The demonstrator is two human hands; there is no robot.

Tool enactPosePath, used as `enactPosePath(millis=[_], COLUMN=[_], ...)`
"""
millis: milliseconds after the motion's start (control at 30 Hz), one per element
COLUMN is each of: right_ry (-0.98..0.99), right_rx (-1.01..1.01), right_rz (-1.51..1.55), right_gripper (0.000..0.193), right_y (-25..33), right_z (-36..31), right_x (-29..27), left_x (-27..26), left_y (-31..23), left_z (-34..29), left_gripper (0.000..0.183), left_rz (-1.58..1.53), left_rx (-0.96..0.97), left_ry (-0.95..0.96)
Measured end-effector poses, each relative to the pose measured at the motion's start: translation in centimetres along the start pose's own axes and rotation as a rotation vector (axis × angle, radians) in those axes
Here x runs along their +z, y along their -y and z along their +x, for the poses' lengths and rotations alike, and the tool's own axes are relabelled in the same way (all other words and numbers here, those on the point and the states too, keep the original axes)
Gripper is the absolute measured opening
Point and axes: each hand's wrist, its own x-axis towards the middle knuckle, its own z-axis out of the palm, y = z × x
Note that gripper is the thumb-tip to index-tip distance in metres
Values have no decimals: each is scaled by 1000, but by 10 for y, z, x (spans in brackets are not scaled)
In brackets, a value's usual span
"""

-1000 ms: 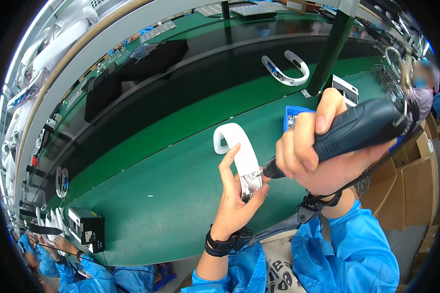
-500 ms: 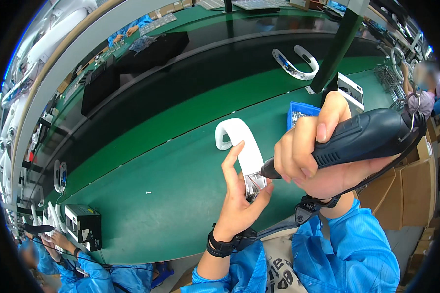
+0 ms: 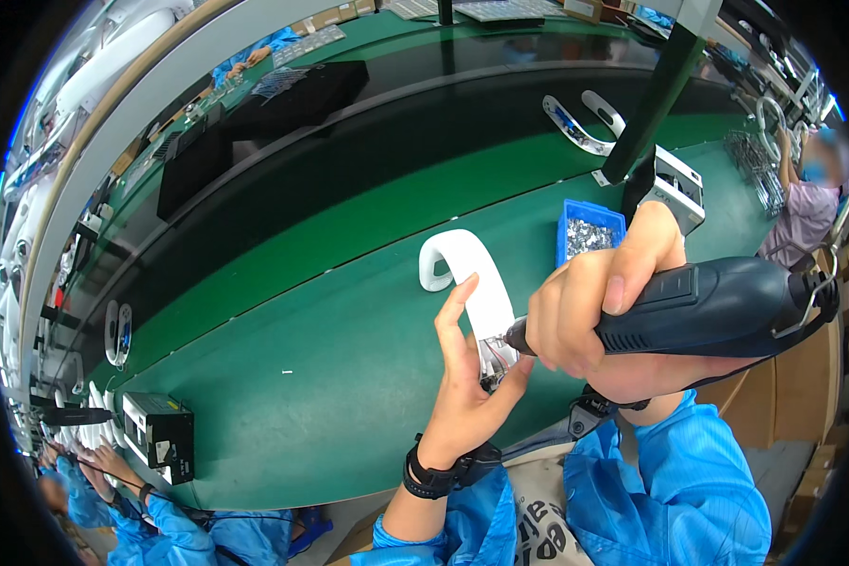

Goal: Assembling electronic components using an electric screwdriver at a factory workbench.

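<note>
My left hand (image 3: 458, 391) grips the open lower end of a white, hook-shaped plastic housing (image 3: 484, 288), its index finger lying along the white shell. Thin wires and metal-looking parts show in that open end, partly covered by the thumb. My right hand (image 3: 594, 321) is wrapped round a black electric screwdriver (image 3: 717, 307), held nearly level. The tool's dark nose meets the edge of the housing's opening; its bit is too small to make out clearly.
Beyond my right hand stands a blue bin (image 3: 590, 231) of small metal parts, beside a black-and-white box (image 3: 674, 189). Another curved white housing (image 3: 575, 132) lies on the conveyor belt (image 3: 396, 132) near a green post (image 3: 653, 104). Co-workers sit at both sides.
The screwdriver's rear end has swung down, so the tool lies more level, uncovering more of the blue bin. The housing on the belt has moved right, partly behind the post.
</note>
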Motion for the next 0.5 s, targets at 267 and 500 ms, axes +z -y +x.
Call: enactPosePath(millis=[267, 500], right_ry=[19, -6], right_rx=[2, 13], right_rz=[41, 100], right_gripper=[86, 83], right_y=[-10, -29], right_z=[4, 4], right_x=[1, -1], left_x=[-4, -26], left_y=[1, 11], left_z=[-2, -10], left_gripper=[94, 100], left_rz=[-20, -16], left_rx=[10, -10], left_ry=[-37, -62])
